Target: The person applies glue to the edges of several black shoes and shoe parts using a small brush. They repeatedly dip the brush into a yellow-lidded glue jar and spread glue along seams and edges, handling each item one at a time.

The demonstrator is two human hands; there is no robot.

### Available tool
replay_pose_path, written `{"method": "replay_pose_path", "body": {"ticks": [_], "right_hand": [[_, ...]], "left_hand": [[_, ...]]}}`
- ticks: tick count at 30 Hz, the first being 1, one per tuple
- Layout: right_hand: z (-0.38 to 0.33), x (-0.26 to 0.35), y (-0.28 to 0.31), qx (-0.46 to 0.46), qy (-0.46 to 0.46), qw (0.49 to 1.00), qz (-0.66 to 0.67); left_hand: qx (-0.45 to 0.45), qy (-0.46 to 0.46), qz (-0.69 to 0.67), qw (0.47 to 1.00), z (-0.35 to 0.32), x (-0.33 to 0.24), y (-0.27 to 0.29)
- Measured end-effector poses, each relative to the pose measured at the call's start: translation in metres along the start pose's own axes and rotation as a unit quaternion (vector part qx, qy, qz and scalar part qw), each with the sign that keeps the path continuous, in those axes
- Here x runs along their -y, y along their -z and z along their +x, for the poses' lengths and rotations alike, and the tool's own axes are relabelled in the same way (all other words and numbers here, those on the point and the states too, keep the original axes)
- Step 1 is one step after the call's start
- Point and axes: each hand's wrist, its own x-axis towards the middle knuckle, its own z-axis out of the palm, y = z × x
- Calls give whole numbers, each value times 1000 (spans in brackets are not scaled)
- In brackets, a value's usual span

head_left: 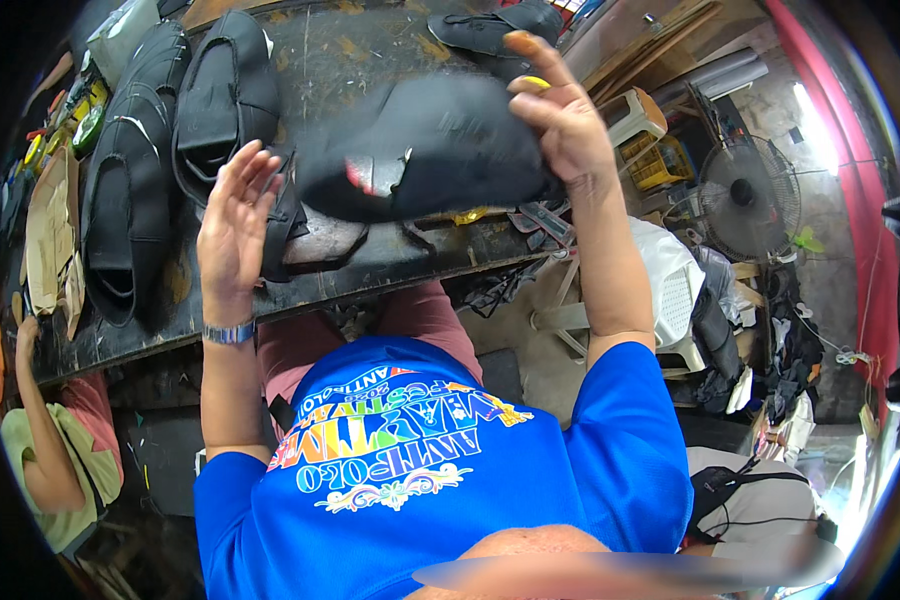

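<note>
at far left, black shoes (130, 165) are set on the dark worktable (315, 60). next, the left hand (235, 215) is raised with fingers slightly apart, nothing gripped. between the hands, above the worktable, the blurred black shoe (425, 145) is shown. at right, the right hand (570, 125) is held beside it, visible fingers spread; whether contact is made cannot be told. for steady handling, toe and heel should be supported by both palms.

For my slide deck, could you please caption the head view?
A blurred black shoe between a person's left hand and right hand, over a dark workbench with more black shoes.
</note>
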Motion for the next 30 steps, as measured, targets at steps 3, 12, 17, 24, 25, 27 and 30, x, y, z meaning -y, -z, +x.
{"method": "replay_pose_path", "body": {"ticks": [3,12,17,24,25,27,30], "right_hand": [[25,-2,70,-120,72,989,40],[119,-34,255,-373,127,900,184],[140,-47,317,-414,92,897,122],[129,-104,397,-466,13,877,118],[125,-117,404,-467,2,878,110],[118,-138,413,-498,-10,858,126],[117,-156,414,-520,-49,850,72]], "left_hand": [[17,-39,134,990,-14,13,10],[107,-167,556,807,-64,79,-9],[152,-215,613,745,-68,85,-13],[143,-214,637,727,-67,87,-15],[141,-214,640,724,-67,87,-16],[136,-208,647,721,-67,88,-17],[136,-210,653,715,-66,89,-19]]}}
